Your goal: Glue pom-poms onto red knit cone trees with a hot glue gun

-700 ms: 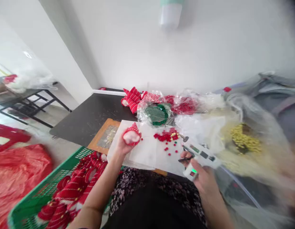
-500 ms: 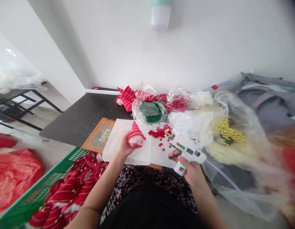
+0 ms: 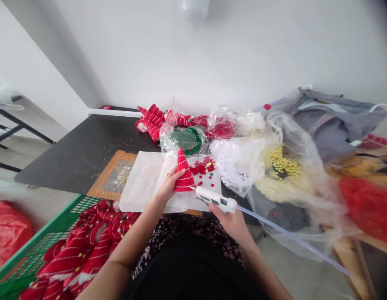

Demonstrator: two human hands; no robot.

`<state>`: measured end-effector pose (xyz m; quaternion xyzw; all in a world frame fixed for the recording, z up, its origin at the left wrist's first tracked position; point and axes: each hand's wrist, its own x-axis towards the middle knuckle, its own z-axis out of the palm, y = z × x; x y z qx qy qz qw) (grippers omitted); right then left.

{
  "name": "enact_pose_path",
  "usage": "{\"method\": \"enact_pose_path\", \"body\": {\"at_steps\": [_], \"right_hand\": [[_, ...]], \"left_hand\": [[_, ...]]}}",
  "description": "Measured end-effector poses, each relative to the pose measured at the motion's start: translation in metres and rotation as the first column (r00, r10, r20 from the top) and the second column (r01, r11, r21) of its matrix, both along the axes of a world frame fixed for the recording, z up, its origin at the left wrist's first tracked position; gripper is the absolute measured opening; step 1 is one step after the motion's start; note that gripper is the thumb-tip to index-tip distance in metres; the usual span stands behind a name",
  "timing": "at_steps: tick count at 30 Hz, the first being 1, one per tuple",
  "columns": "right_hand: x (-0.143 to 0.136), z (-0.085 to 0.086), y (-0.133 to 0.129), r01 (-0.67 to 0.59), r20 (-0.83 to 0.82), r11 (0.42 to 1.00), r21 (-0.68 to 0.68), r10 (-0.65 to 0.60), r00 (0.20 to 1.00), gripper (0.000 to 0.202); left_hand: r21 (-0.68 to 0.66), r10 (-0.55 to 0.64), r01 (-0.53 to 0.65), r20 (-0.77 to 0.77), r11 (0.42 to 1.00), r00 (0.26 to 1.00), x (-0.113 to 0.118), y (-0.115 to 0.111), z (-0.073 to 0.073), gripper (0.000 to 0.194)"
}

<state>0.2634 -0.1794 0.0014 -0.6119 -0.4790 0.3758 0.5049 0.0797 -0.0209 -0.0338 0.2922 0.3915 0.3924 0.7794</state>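
Cone (image 3: 184, 178) in hand (image 3: 167, 187), cones (image 3: 63, 259) in basket (image 3: 70, 214)

Red cone (image 3: 184, 179): white dashed stripes, apex up, held above the worktop's (image 3: 77, 146) near edge. White glue gun (image 3: 215, 198): nozzle at cone's lower right, contact unconfirmed; translucent glue stick (image 3: 290, 232) protruding rearward.

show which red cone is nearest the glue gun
The point-up red cone in the left hand, its lower right edge by the glue gun; others, like those heaped in the green basket, are unheld.
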Motion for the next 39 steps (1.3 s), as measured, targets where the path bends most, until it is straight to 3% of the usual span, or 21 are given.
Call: {"method": "enact_pose_path", "body": {"at_steps": [6, 11, 15, 18, 23, 28, 34, 39], "right_hand": [[0.001, -0.002, 0.003, -0.036, -0.020, 0.999, 0.030, 0.037, 0.999, 0.029], [0.001, -0.004, 0.005, 0.003, -0.018, 0.999, 0.042, -0.002, 1.000, 0.034], [0.010, -0.003, 0.001, -0.057, 0.122, 0.998, 0.008, 0.056, 0.991, 0.033], [0.016, -0.001, -0.002, -0.034, 0.246, 0.999, -0.010, 0.035, 0.969, 0.032], [0.009, -0.001, 0.003, -0.029, 0.088, 0.999, 0.029, 0.027, 0.996, 0.038], [-0.004, -0.005, 0.012, 0.029, -0.045, 0.999, 0.027, -0.028, 0.999, 0.042], [-0.002, -0.005, 0.011, 0.000, -0.007, 1.000, 0.004, 0.000, 1.000, 0.045], [0.009, -0.007, 0.005, 0.008, 0.140, 1.000, -0.014, -0.006, 0.990, 0.037]], "left_hand": [[-0.008, 0.015, -0.015, -0.017, 1.000, 1.000, 0.000, 0.001, -0.001, 0.050], [-0.024, 0.030, -0.030, 0.002, 0.999, 1.000, 0.001, 0.003, -0.001, 0.051], [-0.048, 0.067, -0.067, 0.016, 0.997, 0.998, 0.002, 0.007, -0.004, 0.048], [-0.063, 0.070, -0.068, 0.030, 0.996, 0.997, 0.002, 0.010, -0.008, 0.045], [-0.047, 0.063, -0.061, 0.043, 0.997, 0.997, 0.004, 0.009, -0.012, 0.046], [-0.008, 0.011, -0.011, -0.008, 1.000, 1.000, 0.003, 0.002, -0.007, 0.041], [-0.002, 0.033, -0.033, -0.017, 0.999, 0.999, 0.002, 0.001, 0.001, 0.043], [-0.012, 0.059, -0.059, 0.027, 0.998, 0.998, 0.002, 0.004, -0.001, 0.045]]}}
